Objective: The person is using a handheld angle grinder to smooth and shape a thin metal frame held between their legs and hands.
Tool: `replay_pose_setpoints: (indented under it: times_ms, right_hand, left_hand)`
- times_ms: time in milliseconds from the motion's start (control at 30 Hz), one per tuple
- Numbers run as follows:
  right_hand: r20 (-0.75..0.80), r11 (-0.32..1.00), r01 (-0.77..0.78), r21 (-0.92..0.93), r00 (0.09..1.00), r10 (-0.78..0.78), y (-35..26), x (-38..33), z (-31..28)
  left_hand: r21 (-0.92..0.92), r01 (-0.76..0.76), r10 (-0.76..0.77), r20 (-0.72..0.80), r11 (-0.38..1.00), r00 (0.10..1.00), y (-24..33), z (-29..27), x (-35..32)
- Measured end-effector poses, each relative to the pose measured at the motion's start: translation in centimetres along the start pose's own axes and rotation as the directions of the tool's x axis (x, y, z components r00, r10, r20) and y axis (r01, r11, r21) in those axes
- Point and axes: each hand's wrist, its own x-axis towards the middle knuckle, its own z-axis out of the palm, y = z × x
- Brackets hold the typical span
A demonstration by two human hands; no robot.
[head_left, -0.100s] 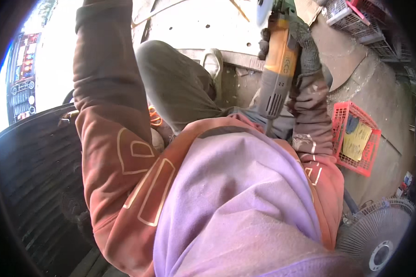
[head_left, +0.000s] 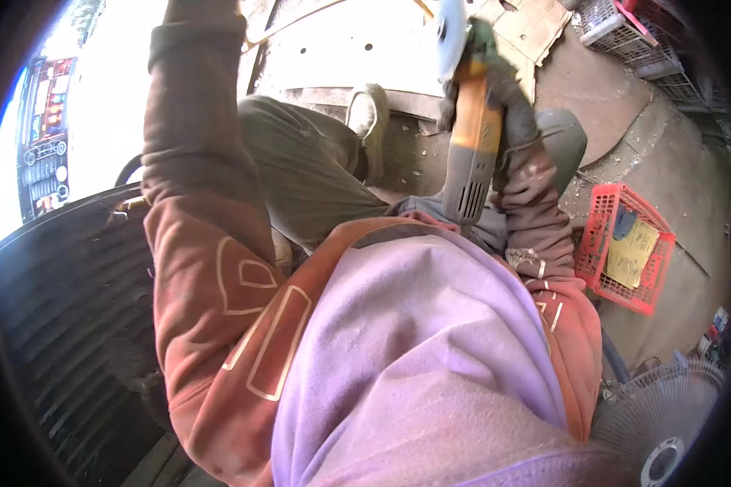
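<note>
Right grip [head_left: 508, 97] clamped round one yellow angle grinder [head_left: 473, 154] — left grip's state hidden.

The gloved right hand [head_left: 503, 101] grips a yellow angle grinder [head_left: 473, 142], its disc end up against a pale perforated metal sheet [head_left: 357, 40]. The left hand [head_left: 199, 10] reaches up at the frame's top edge. A red crate [head_left: 625, 243] sits on the floor to the right, a fan [head_left: 666, 422] below it.

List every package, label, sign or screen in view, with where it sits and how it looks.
Yellow paper packet: flat, lying in the red plastic crate at right, a blue item beside it.
Cardboard sheet: flattened, brown, on the ground at top.
Panel with coloured markings: far left, red and dark, against bright glare.
</note>
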Motion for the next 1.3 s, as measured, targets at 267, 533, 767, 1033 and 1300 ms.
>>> replay_pose_setpoints:
  times_ms: [267,533,767,1033,1300]
  right_hand:
    - [0.044,0.977,-0.189,-0.103,0.980,0.194,4.7,4.2,-1.0]
    - [0.202,0.983,0.170,-0.068,0.967,-0.153,7.8,11.9,8.5]
    - [0.029,0.994,0.010,-0.108,1.000,-0.007,8.6,14.2,10.1]
    - [0.106,0.977,0.113,-0.183,0.990,-0.095,8.1,15.5,9.8]
    - [-0.024,0.998,0.053,-0.018,0.998,-0.054,9.5,15.0,7.3]
  left_hand:
    - [-0.054,0.188,-0.188,-0.003,0.981,0.982,-7.6,-0.8,-1.0]
    - [-0.154,0.323,-0.332,-0.036,0.934,0.943,-10.8,-4.4,-2.3]
    - [-0.115,0.338,-0.343,-0.031,0.934,0.939,-12.1,-5.8,-2.9]
    - [-0.163,0.283,-0.304,-0.118,0.945,0.945,-13.4,-6.1,-3.0]
    - [-0.205,-0.152,0.127,-0.132,0.967,0.983,-13.3,-5.0,-4.4]
